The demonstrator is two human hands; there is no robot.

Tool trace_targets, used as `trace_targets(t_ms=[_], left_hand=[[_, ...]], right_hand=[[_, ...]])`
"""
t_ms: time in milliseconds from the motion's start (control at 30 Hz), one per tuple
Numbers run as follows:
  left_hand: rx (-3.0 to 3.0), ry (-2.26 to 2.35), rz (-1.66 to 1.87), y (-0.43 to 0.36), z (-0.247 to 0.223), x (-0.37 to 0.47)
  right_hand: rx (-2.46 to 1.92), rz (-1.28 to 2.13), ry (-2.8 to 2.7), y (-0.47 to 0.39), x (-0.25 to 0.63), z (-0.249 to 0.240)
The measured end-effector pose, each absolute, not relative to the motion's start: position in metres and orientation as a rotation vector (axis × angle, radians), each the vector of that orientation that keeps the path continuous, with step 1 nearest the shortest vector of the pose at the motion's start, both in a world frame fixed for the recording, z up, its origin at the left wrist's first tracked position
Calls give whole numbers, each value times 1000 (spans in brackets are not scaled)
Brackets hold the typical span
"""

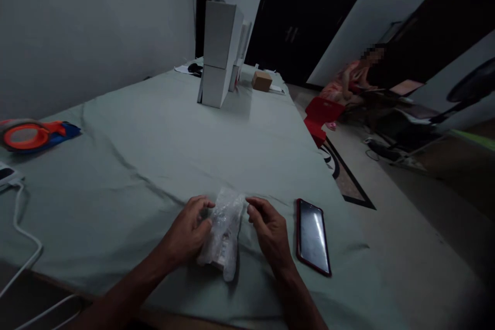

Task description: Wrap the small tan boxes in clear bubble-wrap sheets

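Observation:
A piece of clear bubble wrap (227,216) lies on the green tablecloth, folded around a small box-like item (219,257) whose kind I cannot make out. On its left side, my left hand (192,227) has thumb and fingers apart, the tips close to the wrap's edge. My right hand (268,224) hovers just right of the wrap, fingers curled with a gap before the thumb, holding nothing. A smartphone (314,236) in a dark red case lies to the right of that hand.
Tall white boxes (216,54) stand at the table's far end beside a small brown carton (262,81). Orange tape (27,135) lies at left, near a white cable (27,237). Beyond the right edge are a red chair (320,113) and a seated person (350,82).

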State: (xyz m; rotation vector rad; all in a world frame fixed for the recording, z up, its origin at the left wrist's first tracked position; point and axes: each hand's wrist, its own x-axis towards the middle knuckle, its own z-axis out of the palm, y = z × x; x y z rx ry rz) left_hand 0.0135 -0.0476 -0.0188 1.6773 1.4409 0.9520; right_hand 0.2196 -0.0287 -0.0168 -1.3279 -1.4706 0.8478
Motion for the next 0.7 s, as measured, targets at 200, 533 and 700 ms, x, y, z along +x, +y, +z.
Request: trace_targets(t_ms=[200, 533, 700], left_hand=[[1659, 1324, 814, -17, -26, 22], [1441, 1351, 933, -10, -29, 39], [1378, 1421, 1011, -6, -34, 37]], right_hand=[[-1374, 487, -2235, -36, 206, -10], [-1608, 319, -2200, -32, 221, -15], [-1750, 373, -1943, -26, 235, -16]])
